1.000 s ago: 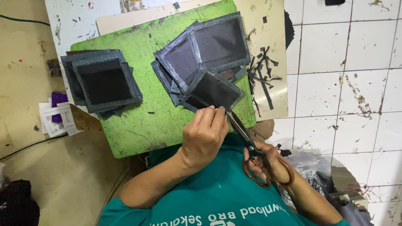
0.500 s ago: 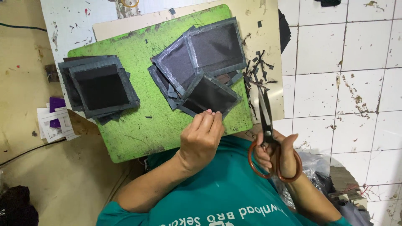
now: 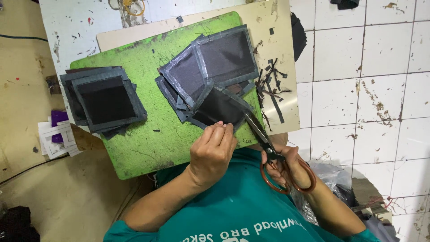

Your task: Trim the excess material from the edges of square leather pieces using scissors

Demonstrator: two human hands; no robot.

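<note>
While the left hand (image 3: 212, 152) pinches the near edge of a black mesh panel (image 3: 219, 107) between thumb and curled fingers, the right hand (image 3: 289, 168) has its fingers through the brown loops of the scissors (image 3: 264, 139). Those scissors lie with their long axis running from the handles at about 4 o'clock up to the tips at 10 o'clock, the blades meeting the panel's right-hand edge. The panel itself sits tilted like a diamond on the green cutting board (image 3: 134, 148), one corner toward 12 o'clock, overlapping a loose pile of similar panels (image 3: 210, 62) just beyond it. A second, neater stack of panels (image 3: 103, 98) rests well apart at 9 o'clock on the board. Thin black offcut strips (image 3: 271, 89) lie scattered at 2 o'clock on the pale board underneath.

Half a second ago the scissors pointed almost straight toward 12 o'clock, clear of the panel; now they have swung leftward and the blades are at its edge. The left hand has kept its grip.
</note>
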